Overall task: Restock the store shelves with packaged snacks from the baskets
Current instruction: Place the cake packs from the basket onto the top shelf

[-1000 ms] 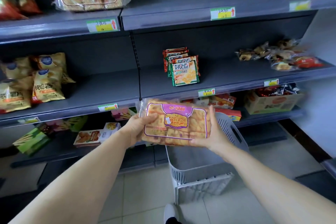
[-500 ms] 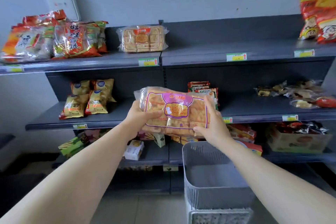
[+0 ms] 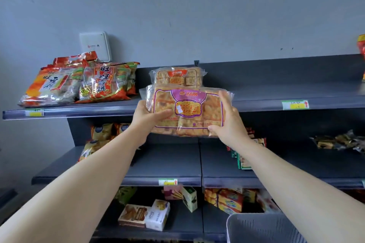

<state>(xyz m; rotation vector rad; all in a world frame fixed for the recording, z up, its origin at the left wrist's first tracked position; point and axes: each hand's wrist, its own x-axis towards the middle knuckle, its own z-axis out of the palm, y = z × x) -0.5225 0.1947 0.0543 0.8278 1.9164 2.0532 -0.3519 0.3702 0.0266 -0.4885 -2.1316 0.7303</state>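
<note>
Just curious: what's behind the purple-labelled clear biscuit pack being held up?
An orange-labelled clear biscuit pack sits on the dark grey top shelf, its lower part covered; anything else behind cannot be seen.

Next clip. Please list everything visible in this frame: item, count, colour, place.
clear-wrapped pack of golden biscuits with purple label: one, gold and purple, held up at the top shelf's front edge
clear-wrapped biscuit pack with orange label: one, gold, top shelf, behind the held pack
red-orange foil cracker bags: several, top shelf left
white wall box: one, on the wall above those bags
yellow snack bags: several, middle shelf left
green-edged cracker packs: a few, middle shelf, behind the right forearm
dark wrapped sweets: a pile, middle shelf right
cardboard snack boxes: several, mixed colours, bottom shelf
grey plastic basket: one, lower right corner
dark grey metal shelves: three tiers
left hand: grip on the pack's left end
right hand: grip on the pack's right end
</note>
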